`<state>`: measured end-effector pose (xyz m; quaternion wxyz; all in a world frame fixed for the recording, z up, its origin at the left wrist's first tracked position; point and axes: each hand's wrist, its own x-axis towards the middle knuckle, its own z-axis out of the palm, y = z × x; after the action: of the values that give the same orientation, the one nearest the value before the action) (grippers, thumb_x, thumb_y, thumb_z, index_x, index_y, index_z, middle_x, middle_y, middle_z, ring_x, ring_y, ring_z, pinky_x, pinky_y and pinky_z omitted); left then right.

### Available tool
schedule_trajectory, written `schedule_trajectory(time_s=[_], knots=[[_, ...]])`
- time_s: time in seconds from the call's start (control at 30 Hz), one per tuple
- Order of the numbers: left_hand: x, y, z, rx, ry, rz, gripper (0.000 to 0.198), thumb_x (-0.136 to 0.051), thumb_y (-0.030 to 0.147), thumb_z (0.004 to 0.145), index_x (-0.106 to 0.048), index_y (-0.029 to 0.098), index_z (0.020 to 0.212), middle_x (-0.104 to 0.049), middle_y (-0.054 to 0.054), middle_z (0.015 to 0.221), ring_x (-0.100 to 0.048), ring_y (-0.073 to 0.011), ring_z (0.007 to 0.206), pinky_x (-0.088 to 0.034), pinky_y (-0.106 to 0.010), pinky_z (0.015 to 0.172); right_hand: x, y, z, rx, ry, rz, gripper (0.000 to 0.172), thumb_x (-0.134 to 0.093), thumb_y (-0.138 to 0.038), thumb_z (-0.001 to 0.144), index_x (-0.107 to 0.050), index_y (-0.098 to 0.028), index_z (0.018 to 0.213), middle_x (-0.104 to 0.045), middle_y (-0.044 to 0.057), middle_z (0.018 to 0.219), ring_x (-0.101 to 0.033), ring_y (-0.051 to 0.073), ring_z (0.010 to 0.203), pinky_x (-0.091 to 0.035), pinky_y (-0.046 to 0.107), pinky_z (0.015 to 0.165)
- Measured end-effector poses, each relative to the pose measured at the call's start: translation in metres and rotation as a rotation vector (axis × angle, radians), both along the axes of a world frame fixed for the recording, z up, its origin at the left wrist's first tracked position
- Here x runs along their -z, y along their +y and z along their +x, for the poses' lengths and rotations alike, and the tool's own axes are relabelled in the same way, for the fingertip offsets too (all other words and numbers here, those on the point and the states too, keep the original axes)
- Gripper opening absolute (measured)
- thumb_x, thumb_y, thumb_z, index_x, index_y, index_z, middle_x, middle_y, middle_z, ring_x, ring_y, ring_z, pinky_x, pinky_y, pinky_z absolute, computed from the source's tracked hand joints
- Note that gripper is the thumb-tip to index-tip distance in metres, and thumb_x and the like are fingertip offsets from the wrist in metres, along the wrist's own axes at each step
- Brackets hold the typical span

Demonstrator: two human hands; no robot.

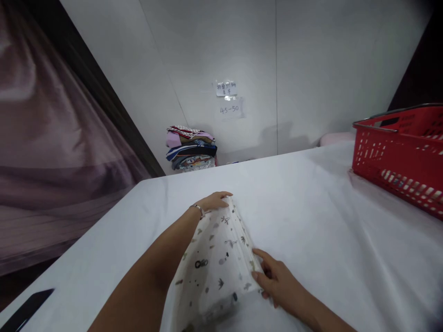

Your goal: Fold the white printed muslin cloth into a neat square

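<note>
A white cloth (214, 258) printed with small grey, green and brown motifs lies on the white-covered table (311, 198), its right edge folded over in a narrow strip. At the far end, my left hand (215, 201) holds the top corner between thumb and fingers. My right hand (273, 279) pinches the near part of the right edge, thumb and forefinger apart along the fold. A bracelet (200, 210) circles my left wrist. My left forearm covers part of the cloth's left side.
On the right stands a red plastic basket (398, 157) with a metal handle. Folded fabrics (192, 150) are piled beyond the far edge, by the wall. A black flat object (29, 309) lies at the near left. A pinkish curtain (62, 152) hangs on the left.
</note>
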<state>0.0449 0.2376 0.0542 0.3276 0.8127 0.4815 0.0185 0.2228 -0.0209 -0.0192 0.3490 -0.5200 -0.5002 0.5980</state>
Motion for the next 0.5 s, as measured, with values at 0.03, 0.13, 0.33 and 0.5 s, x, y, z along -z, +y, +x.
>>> schedule_trajectory(time_s=[0.03,0.13,0.33,0.5], knots=[[-0.0017,0.0004,-0.0001,0.024,0.016,0.006,0.059,-0.056,0.02,0.063,-0.052,0.023,0.122,-0.058,-0.002,0.12,-0.056,-0.0188,0.102,-0.044,-0.026,0.087,-0.0004,-0.0001,0.0002,-0.001,0.004,0.003,0.058,-0.049,-0.039,0.082,-0.032,-0.024,0.135,-0.055,0.002,0.081,-0.054,0.01,0.052,-0.035,0.015,0.032],[-0.0034,0.0027,-0.0004,0.07,0.049,0.042,0.06,-0.053,0.015,0.06,-0.054,0.024,0.119,-0.056,-0.001,0.122,-0.053,-0.0201,0.108,-0.04,-0.027,0.092,-0.0016,-0.0002,0.0001,-0.006,0.011,0.003,0.059,-0.049,-0.039,0.082,-0.03,-0.025,0.137,-0.055,0.002,0.082,-0.054,0.009,0.052,-0.036,0.015,0.034],[-0.0051,0.0061,0.0028,0.171,0.145,0.126,0.06,-0.052,0.01,0.06,-0.054,0.027,0.118,-0.054,-0.002,0.121,-0.051,-0.0205,0.107,-0.04,-0.029,0.092,-0.0018,0.0001,-0.0007,0.004,-0.013,-0.02,0.062,-0.051,-0.041,0.081,-0.03,-0.025,0.138,-0.056,0.002,0.08,-0.053,0.008,0.051,-0.036,0.014,0.034],[-0.0101,0.0021,0.0085,0.378,0.197,0.247,0.051,-0.049,0.005,0.062,-0.06,0.023,0.108,-0.051,-0.004,0.119,-0.051,-0.0193,0.105,-0.037,-0.028,0.094,0.0011,-0.0006,0.0,0.002,0.002,-0.017,0.061,-0.05,-0.041,0.082,-0.031,-0.025,0.137,-0.056,0.001,0.077,-0.052,0.009,0.05,-0.037,0.015,0.035]])
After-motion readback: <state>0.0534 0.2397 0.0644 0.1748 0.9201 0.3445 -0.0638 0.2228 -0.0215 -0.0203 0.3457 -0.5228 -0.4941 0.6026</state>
